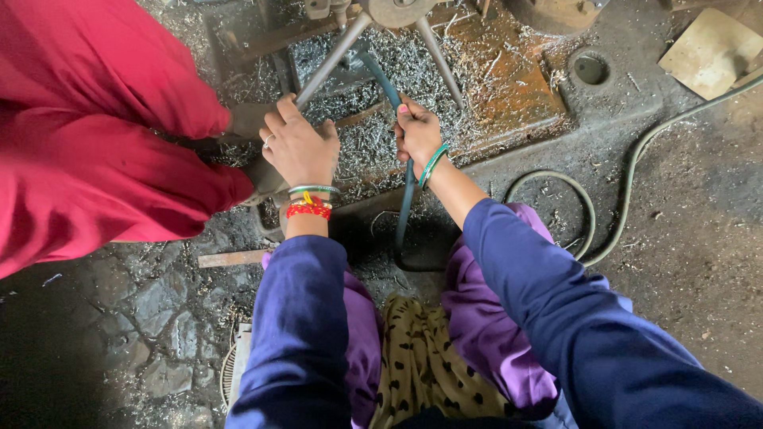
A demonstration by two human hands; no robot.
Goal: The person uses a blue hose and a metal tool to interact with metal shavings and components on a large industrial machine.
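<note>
Left hand (pixel 300 149) w/ bangles and red thread at wrist, fingers curled shut over a steel handle rod (pixel 332 59) near its lower end, beside a co-worker's red sleeve (pixel 103 143). Right hand (pixel 417 133) fisted around teal hose (pixel 405 191), which arcs up toward machine hub (pixel 397 11) and drops down between the knees. Both hands sit at near edge of machine base (pixel 509 95), which is littered w/ metal shavings (pixel 373 143); grey hose (pixel 628 183) loops on floor off to the right.

Cracked dark stone floor (pixel 151 318), metal shavings (pixel 373 151) scattered, rusty plate (pixel 509 79), daylight from right.
</note>
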